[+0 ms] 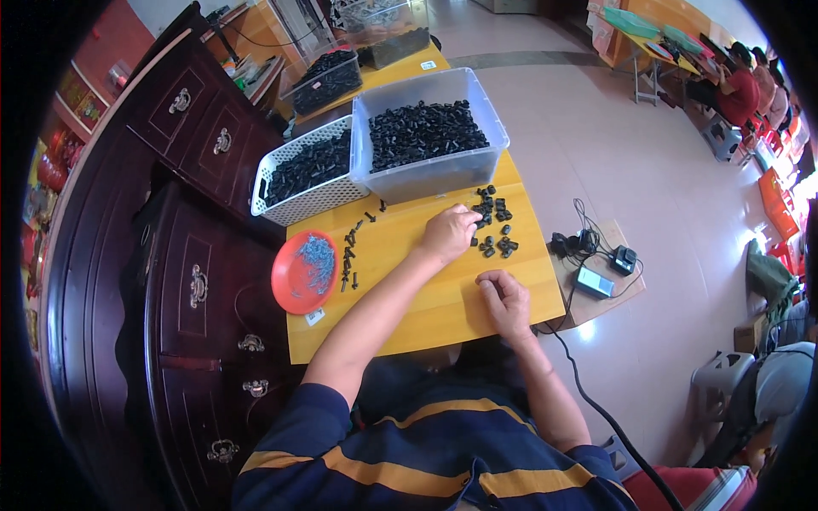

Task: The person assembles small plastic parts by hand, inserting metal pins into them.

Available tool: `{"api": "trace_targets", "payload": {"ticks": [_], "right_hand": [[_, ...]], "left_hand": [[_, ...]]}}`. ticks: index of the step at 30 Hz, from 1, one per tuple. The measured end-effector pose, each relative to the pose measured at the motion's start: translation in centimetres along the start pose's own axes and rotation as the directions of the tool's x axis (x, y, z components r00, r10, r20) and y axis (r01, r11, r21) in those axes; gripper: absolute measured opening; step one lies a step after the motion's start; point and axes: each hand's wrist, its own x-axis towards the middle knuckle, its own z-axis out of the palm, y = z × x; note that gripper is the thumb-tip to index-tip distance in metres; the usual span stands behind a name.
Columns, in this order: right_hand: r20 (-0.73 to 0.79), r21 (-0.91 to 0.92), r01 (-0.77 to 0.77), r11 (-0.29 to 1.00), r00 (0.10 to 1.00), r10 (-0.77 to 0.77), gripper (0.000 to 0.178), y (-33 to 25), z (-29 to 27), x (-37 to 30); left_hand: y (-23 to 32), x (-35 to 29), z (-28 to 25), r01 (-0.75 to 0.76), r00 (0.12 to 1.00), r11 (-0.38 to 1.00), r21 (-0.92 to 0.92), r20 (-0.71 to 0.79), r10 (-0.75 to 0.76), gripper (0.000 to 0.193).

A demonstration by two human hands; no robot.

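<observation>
My left hand (450,234) reaches over the yellow table, its fingers drawn together at a cluster of small black plastic parts (500,208). Its fingertips touch the cluster's left side; what they pinch, if anything, is hidden. Closer to me, my right hand (508,304) hovers by the table's right side with its fingers curled in, and I cannot make out anything in it. Between the hands and the table's right edge lie more short black parts (508,247). A loose row of longer black pieces (348,255) runs down the left part of the table.
A red plate (282,282) of small silvery pieces lies at the left. Behind stand a white perforated basket (308,201) and a clear plastic bin (432,176), both full of black parts. A dark wooden cabinet (183,341) borders the left; a box with electronics (594,282) stands right.
</observation>
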Motion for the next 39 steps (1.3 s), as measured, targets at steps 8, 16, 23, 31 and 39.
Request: {"api": "trace_targets", "payload": {"ticks": [8, 16, 23, 31, 39], "right_hand": [[-0.003, 0.029, -0.002, 1.0, 1.0, 0.002, 0.006, 0.5, 0.0, 0.0], [0.003, -0.019, -0.001, 1.0, 1.0, 0.001, 0.006, -0.2, -0.3, 0.0], [0.0, -0.011, -0.005, 1.0, 1.0, 0.005, 0.006, 0.0, 0.0, 0.0], [-0.034, 0.183, -0.069, 0.981, 0.996, 0.077, 0.023, 1.3, 0.5, -0.1], [-0.03, 0.207, -0.084, 0.975, 0.995, 0.092, 0.016, 1.2, 0.0, 0.3]], "left_hand": [[-0.5, -1.2, -1.0, 0.091, 0.991, 0.996, 0.01, 0.094, -0.091, 0.019], [-0.8, -0.4, -1.0, 0.071, 0.996, 0.993, 0.098, 0.055, -0.077, 0.021], [-1.4, 0.1, -1.2, 0.064, 0.995, 0.988, 0.14, 0.068, -0.074, 0.016], [2.1, -4.0, -3.7, -0.021, 0.985, 0.972, -0.233, 0.16, 0.06, 0.009], [6.4, -6.0, -4.6, -0.216, 0.966, 0.965, -0.152, 0.108, 0.233, 0.011]]}}
